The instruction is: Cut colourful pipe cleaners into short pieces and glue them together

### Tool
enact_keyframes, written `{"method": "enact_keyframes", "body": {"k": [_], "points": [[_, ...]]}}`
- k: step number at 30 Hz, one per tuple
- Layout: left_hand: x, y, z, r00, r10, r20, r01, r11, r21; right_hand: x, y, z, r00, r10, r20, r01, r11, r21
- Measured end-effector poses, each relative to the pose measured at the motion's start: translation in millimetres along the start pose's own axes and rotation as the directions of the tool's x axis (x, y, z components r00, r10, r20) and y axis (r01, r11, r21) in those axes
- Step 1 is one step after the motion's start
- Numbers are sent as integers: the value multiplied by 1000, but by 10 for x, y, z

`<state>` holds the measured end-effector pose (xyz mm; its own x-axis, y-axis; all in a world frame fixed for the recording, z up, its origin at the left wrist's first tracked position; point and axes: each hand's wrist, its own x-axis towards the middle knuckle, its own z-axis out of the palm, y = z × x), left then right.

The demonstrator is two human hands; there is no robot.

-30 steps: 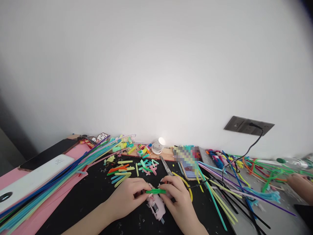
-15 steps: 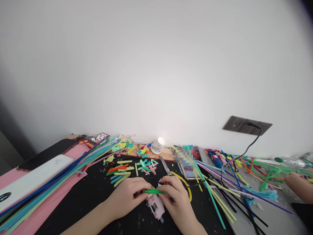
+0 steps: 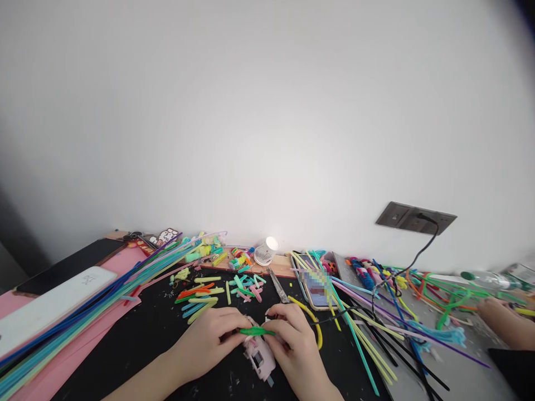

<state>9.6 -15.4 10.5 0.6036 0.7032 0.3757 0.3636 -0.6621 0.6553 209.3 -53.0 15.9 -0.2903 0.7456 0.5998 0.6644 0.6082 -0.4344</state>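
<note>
Between my two hands runs a short green pipe cleaner [image 3: 256, 331], held roughly level. My left hand [image 3: 209, 340] pinches its left end with thumb and fingertips. Its right end is gripped by my right hand [image 3: 295, 345], whose fingers are curled in. Just below the pipe cleaner, a pink glue gun [image 3: 259, 359] with a dark window lies on the black mat [image 3: 209, 379], partly covered by my hands. Scissors [image 3: 278, 287] lie beyond my right hand, beside a curved yellow pipe cleaner [image 3: 311, 317].
Cut pipe cleaner pieces [image 3: 200, 298] lie behind my left hand. A paper cup [image 3: 266, 250] stands by the wall. Long pipe cleaners [image 3: 137, 278] cross the left side; a phone [image 3: 320, 292] and a black cord [image 3: 418, 256] are right. Another person's hand [image 3: 501, 320] is far right.
The whole view has shifted slightly, so things appear a little further left. Both hands keep their hold on the green pipe cleaner, with only slight finger movement.
</note>
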Motion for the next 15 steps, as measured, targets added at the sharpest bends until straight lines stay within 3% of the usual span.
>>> {"method": "enact_keyframes", "body": {"k": [15], "points": [[8, 47, -81, 998, -62, 18, 62, 998, 14, 9, 22, -3, 997, -79, -25, 78, 996, -31]]}}
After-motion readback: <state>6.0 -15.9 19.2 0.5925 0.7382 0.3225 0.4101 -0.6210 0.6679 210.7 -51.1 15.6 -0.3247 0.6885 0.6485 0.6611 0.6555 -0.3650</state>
